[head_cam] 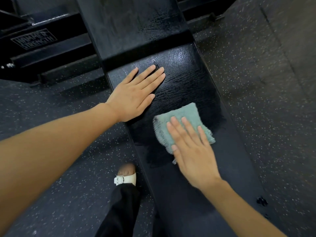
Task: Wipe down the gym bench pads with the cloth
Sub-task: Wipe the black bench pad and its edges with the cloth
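Note:
A long black bench pad (186, 79) runs from the bottom centre up the frame, its middle stretch wet and streaked. A second black pad (130, 24) continues beyond a gap at the top. A folded teal cloth (181, 117) lies flat on the near pad. My right hand (191, 151) presses on the cloth with straight, spread fingers, covering its near half. My left hand (135, 94) rests flat on the pad's left side, farther up, fingers straight and together, holding nothing.
Black steel frame bars (44, 48) with a label plate stand at the upper left. Speckled dark rubber floor (256, 100) lies on both sides of the bench. My foot in a white sandal (126, 178) and a black trouser leg stand left of the pad.

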Demonstrator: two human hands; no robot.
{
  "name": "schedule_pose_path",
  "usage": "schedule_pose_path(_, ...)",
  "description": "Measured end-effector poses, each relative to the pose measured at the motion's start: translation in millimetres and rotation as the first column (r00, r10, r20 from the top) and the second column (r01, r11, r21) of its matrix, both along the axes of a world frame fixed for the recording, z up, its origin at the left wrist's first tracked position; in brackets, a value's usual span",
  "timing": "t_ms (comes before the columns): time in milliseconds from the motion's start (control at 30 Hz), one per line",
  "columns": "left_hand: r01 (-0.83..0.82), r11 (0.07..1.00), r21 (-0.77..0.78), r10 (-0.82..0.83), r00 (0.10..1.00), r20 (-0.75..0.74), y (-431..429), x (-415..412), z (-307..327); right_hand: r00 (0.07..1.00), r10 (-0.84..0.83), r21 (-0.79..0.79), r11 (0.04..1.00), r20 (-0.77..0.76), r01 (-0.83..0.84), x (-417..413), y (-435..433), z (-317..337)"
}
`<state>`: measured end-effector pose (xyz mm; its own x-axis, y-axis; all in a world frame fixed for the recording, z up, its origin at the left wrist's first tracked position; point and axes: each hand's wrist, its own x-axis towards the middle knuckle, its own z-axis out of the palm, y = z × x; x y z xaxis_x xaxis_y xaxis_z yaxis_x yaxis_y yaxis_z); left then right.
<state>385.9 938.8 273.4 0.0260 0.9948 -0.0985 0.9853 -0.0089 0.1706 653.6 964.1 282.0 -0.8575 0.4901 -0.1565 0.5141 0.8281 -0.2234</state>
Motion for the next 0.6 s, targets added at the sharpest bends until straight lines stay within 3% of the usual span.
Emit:
schedule_pose_path(200,-0.021,1.000,-0.013,0.021,1.000,0.003,-2,5,-1,0.986,-0.164,-0.030,0.986,0.016,0.164,26,48,2)
schedule_pose_path(433,-0.012,1.000,-0.002,0.012,1.000,0.006,-3,7,-1,0.886,-0.461,-0.043,0.887,-0.046,0.459,-10,7,-1)
schedule_pose_path(500,-0.004,1.000,0.002,0.004,1.000,0.005,-3,7,-1,0.902,-0.431,-0.035,0.902,-0.038,0.429,-22,-12,1)
schedule_pose_path(600,0.008,1.000,0.006,-0.008,1.000,-0.004,-2,6,0,0.965,-0.260,-0.048,0.965,-0.041,0.258,-37,-47,2)
